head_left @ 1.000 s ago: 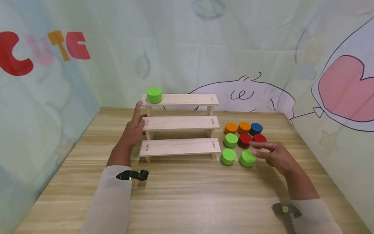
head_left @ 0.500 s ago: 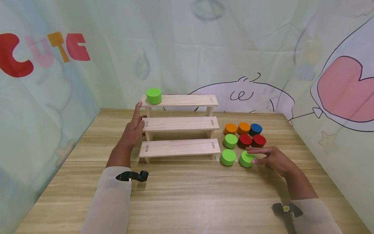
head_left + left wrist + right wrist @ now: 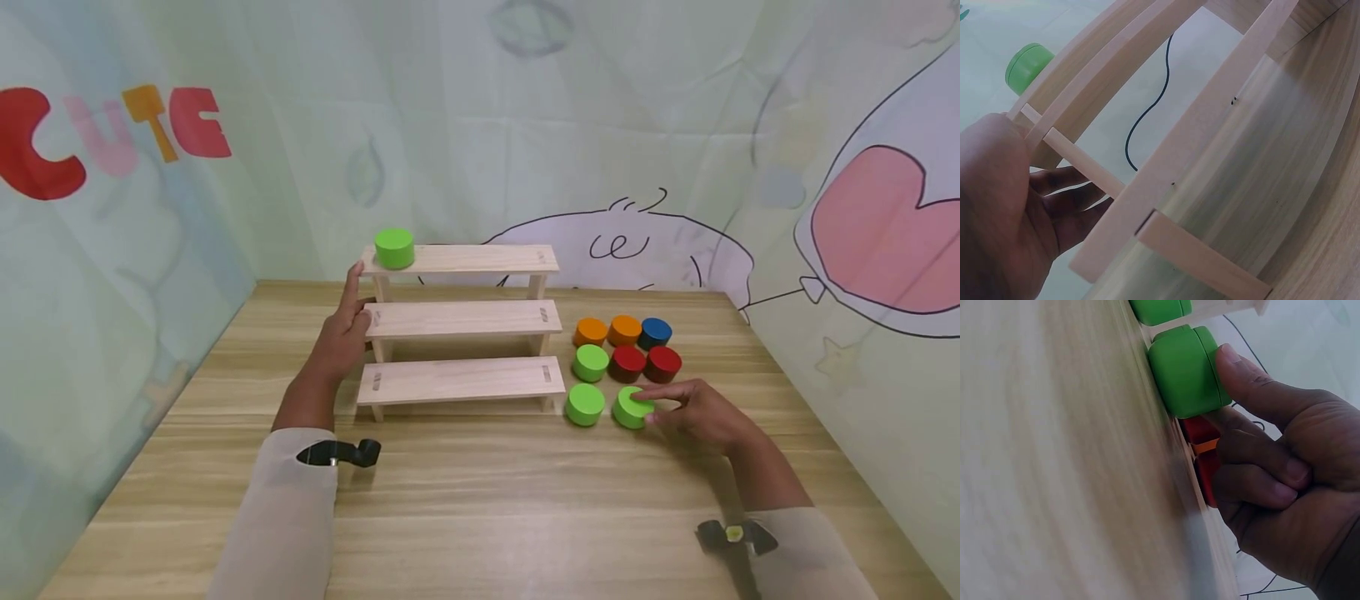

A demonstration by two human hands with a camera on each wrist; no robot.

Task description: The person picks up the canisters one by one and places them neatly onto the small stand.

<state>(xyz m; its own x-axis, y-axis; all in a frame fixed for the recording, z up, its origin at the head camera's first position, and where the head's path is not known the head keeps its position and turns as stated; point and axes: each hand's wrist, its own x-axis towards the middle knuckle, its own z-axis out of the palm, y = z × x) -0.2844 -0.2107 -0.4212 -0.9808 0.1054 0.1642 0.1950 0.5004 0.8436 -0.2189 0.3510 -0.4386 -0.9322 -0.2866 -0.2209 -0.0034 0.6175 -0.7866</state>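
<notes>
A three-tier wooden stand (image 3: 461, 317) stands upright on the table. My left hand (image 3: 339, 337) holds it at the left end, with the thumb at the middle tier and the index finger reaching up to the top one. In the left wrist view, its other fingers (image 3: 1072, 200) pass behind an upright. One green round block (image 3: 394, 248) sits at the top tier's left end. To the right of the stand, my right hand (image 3: 701, 412) pinches another green round block (image 3: 1188, 372) between thumb and index finger, its remaining fingers curled in. That block appears to rest on the table.
Beside the pinched block are two more green blocks (image 3: 585, 404), two red blocks (image 3: 627, 363), two orange blocks (image 3: 591, 332) and one blue block (image 3: 656, 332). A printed curtain (image 3: 450, 150) hangs behind the wooden table (image 3: 465, 508).
My right hand has lowered slightly from above the front-right green block, and its thumb and index finger have closed on it. The left hand stays on the stand.
</notes>
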